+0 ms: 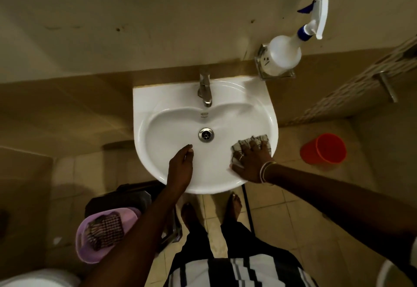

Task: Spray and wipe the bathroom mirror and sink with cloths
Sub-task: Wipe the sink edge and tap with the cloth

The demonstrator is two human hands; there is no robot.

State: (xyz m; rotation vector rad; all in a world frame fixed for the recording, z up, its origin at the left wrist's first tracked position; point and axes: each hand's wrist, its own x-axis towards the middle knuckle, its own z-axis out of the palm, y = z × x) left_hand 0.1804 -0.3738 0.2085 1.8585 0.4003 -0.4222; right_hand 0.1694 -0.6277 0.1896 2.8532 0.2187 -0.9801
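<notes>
Right hand (250,163) presses grey patterned cloth (244,144) flat on white ceramic sink's (167,117) near-right rim; empty, relaxed left hand (180,165) is apart, over the basin.

Left hand (180,165): fingers together, nearly straight and relaxed, holding nothing, bare forearm reaching forward. Right hand (250,162): palm down, fingers spread, pressing flat on a crumpled grey checked cloth (248,141), bare forearm extended from the right.
</notes>
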